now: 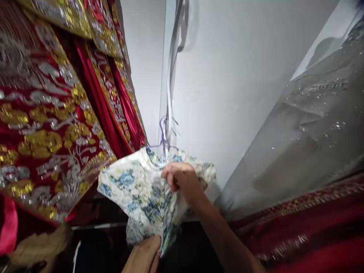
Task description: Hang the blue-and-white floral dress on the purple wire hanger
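Observation:
A small short-sleeved floral shirt, white with blue and yellow print, hangs on a purple hanger against the pale wall. My right hand pinches the front opening of the shirt just below the collar, its fingers curled in. Lower down, at the hem, my left hand grips the shirt's front edge, fingers pressed together. The far side of the shirt and my right fingertips are partly hidden.
Red garments with gold and silver embroidery hang on the left. On the right is a garment under clear plastic, above red cloth. Grey straps run down the white wall.

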{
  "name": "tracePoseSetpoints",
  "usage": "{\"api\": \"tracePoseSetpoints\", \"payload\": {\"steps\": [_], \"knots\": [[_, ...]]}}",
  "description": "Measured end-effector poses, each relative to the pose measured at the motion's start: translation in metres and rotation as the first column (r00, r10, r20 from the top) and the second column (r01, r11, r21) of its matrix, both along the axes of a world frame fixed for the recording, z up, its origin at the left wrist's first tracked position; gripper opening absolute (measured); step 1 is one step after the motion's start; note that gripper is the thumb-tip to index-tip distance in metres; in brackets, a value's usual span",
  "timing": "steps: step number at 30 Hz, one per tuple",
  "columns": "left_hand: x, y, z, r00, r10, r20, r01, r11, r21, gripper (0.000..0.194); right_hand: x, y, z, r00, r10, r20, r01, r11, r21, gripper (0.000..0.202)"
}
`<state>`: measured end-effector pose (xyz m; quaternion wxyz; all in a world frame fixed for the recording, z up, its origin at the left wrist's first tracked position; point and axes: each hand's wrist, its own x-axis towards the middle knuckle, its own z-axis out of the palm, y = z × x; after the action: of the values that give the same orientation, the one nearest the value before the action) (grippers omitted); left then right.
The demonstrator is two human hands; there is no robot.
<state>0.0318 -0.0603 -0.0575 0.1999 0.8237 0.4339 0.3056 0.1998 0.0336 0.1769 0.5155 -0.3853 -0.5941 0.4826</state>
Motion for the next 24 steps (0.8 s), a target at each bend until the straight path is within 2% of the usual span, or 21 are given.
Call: {"api": "tracePoseSetpoints", "payload": {"steps": [1, 2, 3, 5, 8, 11, 14, 18, 21, 24], "knots": [[0.003, 0.002, 0.017, 0.999, -0.001, 0.034, 0.002, 1.0, -0.025, 0.009, -0.001, 0.0, 0.006, 0.999, -0.022, -0.039, 0.023, 1.0, 0.017, 0.032], [0.007, 0.002, 0.034, 0.995, -0.079, 0.053, 0.082, 0.994, -0.069, 0.009, -0.001, 0.0, 0.011, 0.996, -0.04, -0.077, 0.042, 0.999, 0.031, 0.03], [0.01, 0.0, 0.049, 0.995, -0.075, 0.068, 0.082, 0.99, -0.113, 0.012, -0.003, -0.002, 0.015, 0.992, -0.056, -0.111, 0.062, 0.996, 0.057, 0.029], [0.015, -0.007, 0.07, 0.994, -0.044, 0.095, 0.06, 0.984, -0.167, 0.016, -0.005, -0.007, 0.018, 0.985, -0.07, -0.158, 0.085, 0.992, 0.09, 0.028], [0.015, -0.019, 0.08, 0.992, -0.019, 0.127, 0.051, 0.968, -0.247, 0.016, -0.007, -0.016, 0.015, 0.982, -0.077, -0.171, 0.091, 0.993, 0.079, 0.026], [0.007, -0.017, 0.087, 0.977, -0.012, 0.214, 0.067, 0.965, -0.254, 0.013, -0.007, -0.018, 0.009, 0.979, -0.096, -0.178, 0.107, 0.993, 0.05, 0.027], [0.0, 0.006, 0.11, 0.934, 0.052, 0.354, -0.007, 0.992, -0.128, 0.016, -0.007, -0.016, 0.003, 0.973, -0.093, -0.212, 0.107, 0.993, 0.054, 0.027], [0.004, 0.044, 0.169, 0.851, 0.077, 0.52, -0.169, 0.977, 0.132, 0.034, -0.008, -0.019, 0.0, 0.973, -0.063, -0.221, 0.082, 0.994, 0.077, 0.026], [0.015, 0.067, 0.215, 0.879, 0.015, 0.476, -0.157, 0.953, 0.26, 0.035, -0.008, -0.022, -0.001, 0.976, -0.056, -0.209, 0.08, 0.991, 0.107, 0.024], [0.022, 0.08, 0.242, 0.927, -0.019, 0.376, -0.14, 0.909, 0.393, 0.019, -0.01, -0.019, -0.003, 0.982, -0.087, -0.166, 0.111, 0.984, 0.136, 0.025]]}}
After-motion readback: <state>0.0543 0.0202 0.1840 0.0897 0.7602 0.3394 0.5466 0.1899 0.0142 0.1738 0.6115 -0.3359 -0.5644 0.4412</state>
